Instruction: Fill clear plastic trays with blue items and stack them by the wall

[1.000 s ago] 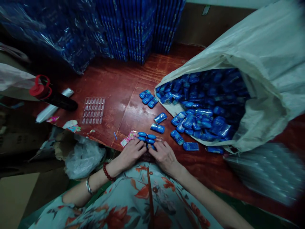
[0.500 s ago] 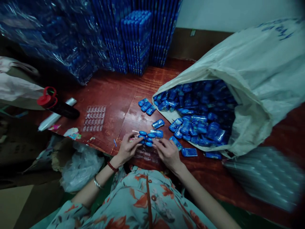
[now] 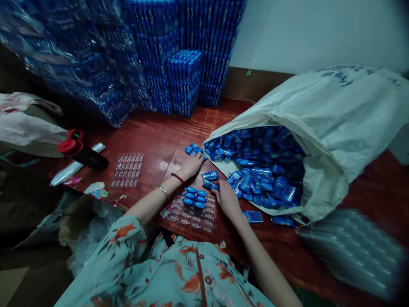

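My left hand (image 3: 192, 164) reaches over a few small blue plastic cases (image 3: 191, 148) by the sack's mouth, its fingers closed on one of them, which is mostly hidden. With thumb and fingers, my right hand (image 3: 228, 199) grips another blue case (image 3: 210, 185), just below a loose blue case (image 3: 210, 175). Nearer my body lies a clear plastic blister tray (image 3: 204, 222) with rows of oval hollows. Several blue cases (image 3: 200, 199) stand in two short columns at its far side, with neither hand on them.
A white woven sack (image 3: 319, 102) spills blue cases at the right. Clear trays (image 3: 354, 251) are stacked at front right. To the left are another blister tray (image 3: 127, 170) and a red-lidded bottle (image 3: 84, 153). Tall stacks of packed blue cases (image 3: 185, 85) stand at the back.
Both hands have left the cases on the near tray. My left hand has moved forward to the cases by the sack; my right hand has shifted to a loose case. The view has tilted up.
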`<state>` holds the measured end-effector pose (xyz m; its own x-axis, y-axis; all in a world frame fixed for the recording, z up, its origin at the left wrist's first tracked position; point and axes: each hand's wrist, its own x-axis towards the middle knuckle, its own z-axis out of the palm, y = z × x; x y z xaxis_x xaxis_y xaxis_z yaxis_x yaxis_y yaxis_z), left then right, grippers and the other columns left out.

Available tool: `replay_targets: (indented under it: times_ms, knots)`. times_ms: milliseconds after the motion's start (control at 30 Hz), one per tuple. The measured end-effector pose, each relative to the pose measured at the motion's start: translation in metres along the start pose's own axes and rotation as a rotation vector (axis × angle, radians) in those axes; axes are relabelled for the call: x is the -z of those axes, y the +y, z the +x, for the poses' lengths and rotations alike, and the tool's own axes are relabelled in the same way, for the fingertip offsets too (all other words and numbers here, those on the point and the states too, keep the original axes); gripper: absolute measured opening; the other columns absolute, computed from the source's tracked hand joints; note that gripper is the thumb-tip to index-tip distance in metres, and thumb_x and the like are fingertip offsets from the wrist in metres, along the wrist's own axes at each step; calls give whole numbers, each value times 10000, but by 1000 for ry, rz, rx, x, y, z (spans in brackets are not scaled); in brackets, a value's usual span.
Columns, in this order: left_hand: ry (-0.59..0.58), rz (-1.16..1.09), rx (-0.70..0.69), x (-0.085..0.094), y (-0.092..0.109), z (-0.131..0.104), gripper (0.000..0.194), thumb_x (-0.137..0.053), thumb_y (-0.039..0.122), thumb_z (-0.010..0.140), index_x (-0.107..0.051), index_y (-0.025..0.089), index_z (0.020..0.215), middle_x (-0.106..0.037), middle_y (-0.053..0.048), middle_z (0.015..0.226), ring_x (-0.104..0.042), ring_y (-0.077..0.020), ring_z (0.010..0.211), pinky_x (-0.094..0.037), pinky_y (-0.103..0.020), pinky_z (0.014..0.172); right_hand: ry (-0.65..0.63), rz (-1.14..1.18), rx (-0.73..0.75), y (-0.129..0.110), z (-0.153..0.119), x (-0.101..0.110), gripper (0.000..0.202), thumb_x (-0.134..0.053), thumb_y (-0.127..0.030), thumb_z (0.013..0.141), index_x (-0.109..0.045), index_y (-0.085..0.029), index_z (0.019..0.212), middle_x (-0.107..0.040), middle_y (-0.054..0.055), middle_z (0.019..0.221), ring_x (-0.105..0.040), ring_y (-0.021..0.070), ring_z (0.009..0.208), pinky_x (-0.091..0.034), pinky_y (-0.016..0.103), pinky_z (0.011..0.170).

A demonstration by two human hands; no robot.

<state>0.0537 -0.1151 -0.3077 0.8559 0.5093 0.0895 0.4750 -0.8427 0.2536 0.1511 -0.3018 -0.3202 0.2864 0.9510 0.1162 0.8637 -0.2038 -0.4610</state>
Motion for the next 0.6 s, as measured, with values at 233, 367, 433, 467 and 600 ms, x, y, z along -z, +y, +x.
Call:
replay_targets:
  times_ms: [233,367,433,467,600]
  knots:
    - [177,-468,102,10,-24,-68,275,-416,262,927,-538,155,1149,-623,-101,1110,-594,-205,1011,-464,-342,898,359,339,-67,6,-56,31,174,-506,-279,885,-545,-211,1041,-629,47,952,-609,180,864,-495,316,783]
    - [388,-679,493,20,-22,-153,285,-528,356,865,-549,167,1078,-660,-59,994,-637,-183,899,-515,-303,778,216,454,68,-9,-86,37,216,-549,-239,869,-554,-235,1084,-645,32,977,-626,158,878,-516,280,776]
    - [457,-677,604,26,-12,-191,290,-602,375,808,-573,164,1004,-664,-34,888,-640,-172,818,-522,-287,730,174,478,125,-20,-93,28,241,-559,-222,864,-546,-236,1105,-651,32,960,-634,152,852,-528,272,761]
    - [470,-667,619,29,-5,-206,273,-618,372,795,-589,164,969,-659,-28,858,-635,-168,798,-522,-284,724,181,488,155,-25,-94,22,243,-561,-207,861,-546,-233,1103,-652,32,941,-635,151,839,-532,275,757]
    - [492,-598,495,34,24,-235,152,-599,302,823,-636,182,909,-632,-35,893,-608,-161,839,-513,-287,760,233,407,369,-36,-83,3,278,-550,-121,849,-561,-213,1111,-639,70,943,-613,173,868,-530,315,760]
